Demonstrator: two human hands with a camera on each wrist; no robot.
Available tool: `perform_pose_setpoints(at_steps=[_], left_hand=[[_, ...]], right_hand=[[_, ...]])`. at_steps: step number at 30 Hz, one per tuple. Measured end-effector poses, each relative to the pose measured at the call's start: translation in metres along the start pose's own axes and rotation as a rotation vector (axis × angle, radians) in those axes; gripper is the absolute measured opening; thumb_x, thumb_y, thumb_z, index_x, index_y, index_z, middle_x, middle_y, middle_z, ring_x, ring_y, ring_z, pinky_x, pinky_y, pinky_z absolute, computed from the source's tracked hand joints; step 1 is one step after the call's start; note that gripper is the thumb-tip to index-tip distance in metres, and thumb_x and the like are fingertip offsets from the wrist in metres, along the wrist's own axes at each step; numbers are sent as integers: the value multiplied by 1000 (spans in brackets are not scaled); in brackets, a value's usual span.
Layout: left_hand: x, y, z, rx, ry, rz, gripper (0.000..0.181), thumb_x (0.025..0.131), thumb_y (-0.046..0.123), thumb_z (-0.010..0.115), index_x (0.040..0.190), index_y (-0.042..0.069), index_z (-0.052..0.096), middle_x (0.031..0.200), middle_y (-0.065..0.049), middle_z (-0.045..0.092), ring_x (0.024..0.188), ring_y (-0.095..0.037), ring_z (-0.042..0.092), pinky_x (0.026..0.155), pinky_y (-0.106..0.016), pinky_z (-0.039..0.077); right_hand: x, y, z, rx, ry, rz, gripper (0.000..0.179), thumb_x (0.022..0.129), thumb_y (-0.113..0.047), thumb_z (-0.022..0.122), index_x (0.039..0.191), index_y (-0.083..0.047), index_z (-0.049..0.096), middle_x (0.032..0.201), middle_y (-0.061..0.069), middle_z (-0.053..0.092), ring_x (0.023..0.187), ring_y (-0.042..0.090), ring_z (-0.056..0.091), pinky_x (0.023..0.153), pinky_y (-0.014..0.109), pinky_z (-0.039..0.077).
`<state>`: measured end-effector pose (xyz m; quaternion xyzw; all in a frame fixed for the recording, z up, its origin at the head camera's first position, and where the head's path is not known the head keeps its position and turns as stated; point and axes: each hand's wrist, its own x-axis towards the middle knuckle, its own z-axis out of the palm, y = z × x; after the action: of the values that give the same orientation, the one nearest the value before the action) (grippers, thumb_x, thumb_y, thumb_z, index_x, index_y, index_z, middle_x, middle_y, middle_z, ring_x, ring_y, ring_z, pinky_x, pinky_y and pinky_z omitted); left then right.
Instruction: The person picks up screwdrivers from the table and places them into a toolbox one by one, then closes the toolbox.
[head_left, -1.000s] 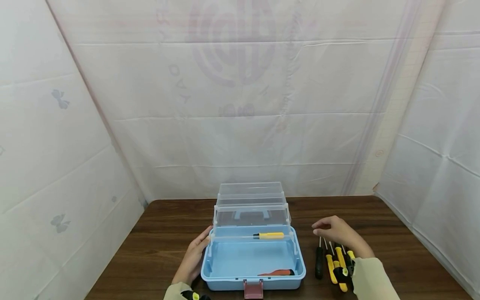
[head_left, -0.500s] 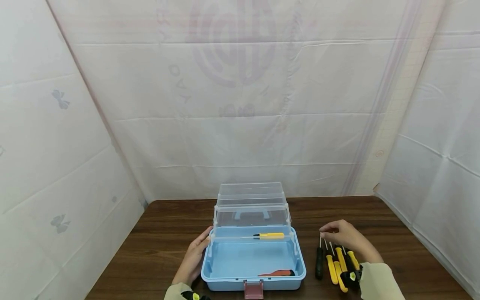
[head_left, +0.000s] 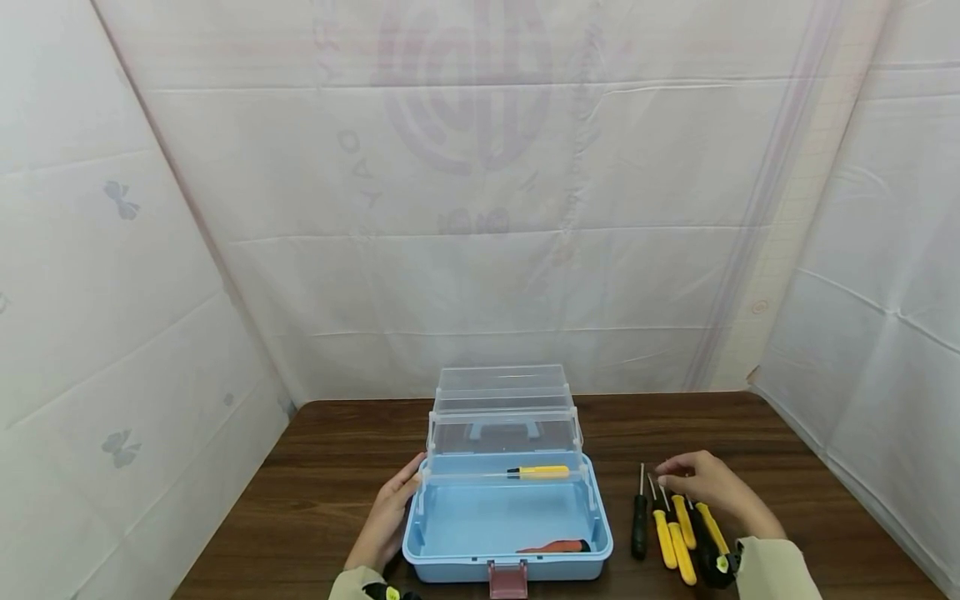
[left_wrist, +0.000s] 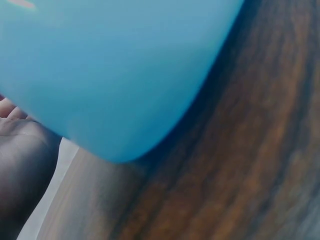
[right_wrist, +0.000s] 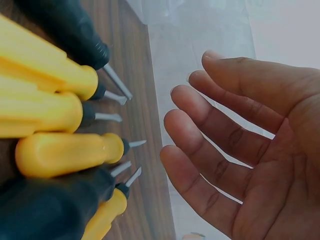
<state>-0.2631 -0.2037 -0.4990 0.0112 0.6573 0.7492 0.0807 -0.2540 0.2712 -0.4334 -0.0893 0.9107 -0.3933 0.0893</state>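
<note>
My left hand [head_left: 386, 517] rests against the left side of a light blue toolbox [head_left: 506, 568], fingers stretched along its outer wall near the rim. In the left wrist view the blue wall [left_wrist: 115, 75] hides most of that hand. My right hand [head_left: 716, 490] holds nothing and hovers over the shaft ends of several screwdrivers, its fingers loosely bent and apart. A black screwdriver [head_left: 639, 527] lies leftmost in that row. Beside it are yellow screwdrivers [head_left: 663, 540] and a thick black one [right_wrist: 55, 205]. The right wrist view shows the fingertips [right_wrist: 175, 155] clear of every tip.
The box's clear lid [head_left: 501, 387] stands raised at the back. A yellow-and-black screwdriver [head_left: 542, 472] sits in the clear tray at its rear. On the box floor lies a red-and-black tool [head_left: 558, 547]. A pink latch [head_left: 507, 579] hangs at the front. White sheets [head_left: 487, 283] surround the brown table [head_left: 322, 467].
My right hand has moved rightward and slightly toward me along the row of screwdrivers, uncovering the leftmost black one's shaft. My left hand and the toolbox stay where they were.
</note>
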Motion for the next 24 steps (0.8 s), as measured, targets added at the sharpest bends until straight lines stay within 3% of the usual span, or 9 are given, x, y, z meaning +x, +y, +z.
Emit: perform_pose_setpoints(at_steps=[9, 24], left_hand=[[0, 0, -1, 0, -7, 2, 57, 103, 26, 43, 152, 6, 24, 159, -20, 19, 144, -39, 24, 114, -54, 28], [1, -1, 0, 2, 8, 5, 59, 101, 28, 47, 152, 5, 26, 158, -19, 21, 143, -37, 26, 113, -50, 32]], right_hand=[[-1, 10, 2, 9, 30, 111, 27, 90, -15, 64, 110, 3, 67, 103, 11, 69, 86, 21, 64, 69, 38, 57], [-6, 25, 1, -24, 41, 162, 35, 90, -21, 65, 112, 6, 66, 102, 13, 69, 82, 18, 64, 67, 36, 56]])
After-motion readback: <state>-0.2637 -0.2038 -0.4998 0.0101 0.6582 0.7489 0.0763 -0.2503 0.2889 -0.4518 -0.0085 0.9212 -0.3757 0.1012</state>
